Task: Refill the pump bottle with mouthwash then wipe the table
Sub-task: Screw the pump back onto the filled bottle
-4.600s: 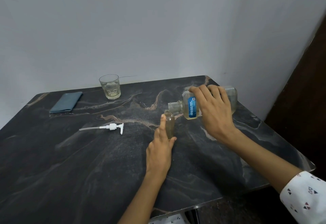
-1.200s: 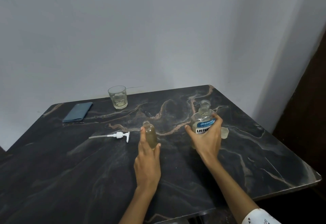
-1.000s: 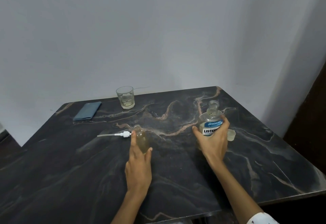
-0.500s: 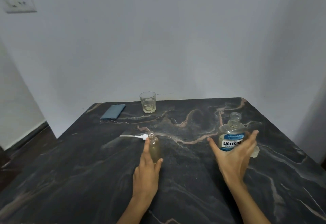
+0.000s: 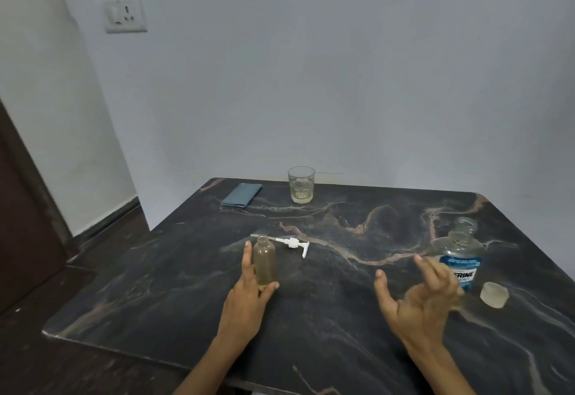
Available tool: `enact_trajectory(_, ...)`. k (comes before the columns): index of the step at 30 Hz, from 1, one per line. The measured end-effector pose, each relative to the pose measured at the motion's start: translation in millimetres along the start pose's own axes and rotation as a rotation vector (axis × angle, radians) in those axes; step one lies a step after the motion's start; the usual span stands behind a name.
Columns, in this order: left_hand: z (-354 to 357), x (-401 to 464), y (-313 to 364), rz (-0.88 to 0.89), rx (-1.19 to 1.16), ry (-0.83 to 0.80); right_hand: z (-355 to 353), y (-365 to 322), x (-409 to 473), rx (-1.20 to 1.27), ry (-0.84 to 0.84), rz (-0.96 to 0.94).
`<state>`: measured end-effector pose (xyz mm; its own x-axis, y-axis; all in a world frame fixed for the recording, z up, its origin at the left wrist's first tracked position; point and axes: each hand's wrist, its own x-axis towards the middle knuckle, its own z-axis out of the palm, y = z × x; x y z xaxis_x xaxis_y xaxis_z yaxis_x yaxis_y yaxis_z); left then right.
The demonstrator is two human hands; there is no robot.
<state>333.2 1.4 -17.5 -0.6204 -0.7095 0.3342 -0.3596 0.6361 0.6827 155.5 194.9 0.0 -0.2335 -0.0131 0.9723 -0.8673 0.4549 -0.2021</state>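
My left hand (image 5: 249,293) holds the small pump bottle (image 5: 264,262) upright near the desk's middle, thumb and fingers round its base; my right hand (image 5: 420,298) has just let go of the mouthwash bottle (image 5: 457,257) and hangs loose and empty just beside it. That bottle now stands uncapped by the desk's right edge, cap (image 5: 494,294) next to it: pouring looks finished. Next, I reckon: the pump head (image 5: 292,242), lying just behind the small bottle, then the blue cloth (image 5: 242,195) at the far left corner.

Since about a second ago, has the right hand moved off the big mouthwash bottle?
Yes. The right hand has let go and drawn back toward the person; the mouthwash bottle stands alone beside its cap.
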Motion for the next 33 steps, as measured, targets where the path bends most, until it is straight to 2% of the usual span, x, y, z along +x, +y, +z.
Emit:
enact_trajectory(4,-13.6,10.6,-15.1,-0.026,0.037,-0.025,12.7,-19.3,2.5,0.097,-0.227,0.05)
enact_trajectory(7,-22.8,19.2,-25.8,-0.039,0.091,-0.117,29.6,-35.2,7.7,0.086,-0.474,0.059)
enact_trajectory(12,-35.8,29.8,-47.3,0.006,0.168,-0.266,68.7,-58.1,18.7,0.046,-0.746,0.013)
enact_trajectory(15,-36.8,30.4,-53.5,-0.013,0.146,-0.246,98.4,-63.4,19.9,0.019,-0.939,-0.018)
enact_trajectory(17,-33.6,29.5,-55.3,-0.041,0.251,-0.176,117.1,-67.4,19.0,0.033,-1.018,-0.012)
enact_trajectory(19,-30.3,28.9,-55.8,-0.047,0.363,-0.151,133.5,-71.6,18.0,0.027,-1.082,-0.01)
enact_trajectory(24,-27.6,27.0,-60.2,-0.101,0.305,-0.128,156.3,-81.1,12.8,-0.023,-1.188,0.007)
enact_trajectory(30,-24.2,29.9,-64.3,-0.053,0.42,-0.129,161.0,-84.0,7.3,-0.002,-1.146,0.049)
enact_trajectory(33,-21.3,28.7,-66.5,-0.073,0.399,-0.141,161.0,-85.0,11.0,0.133,-1.125,0.194)
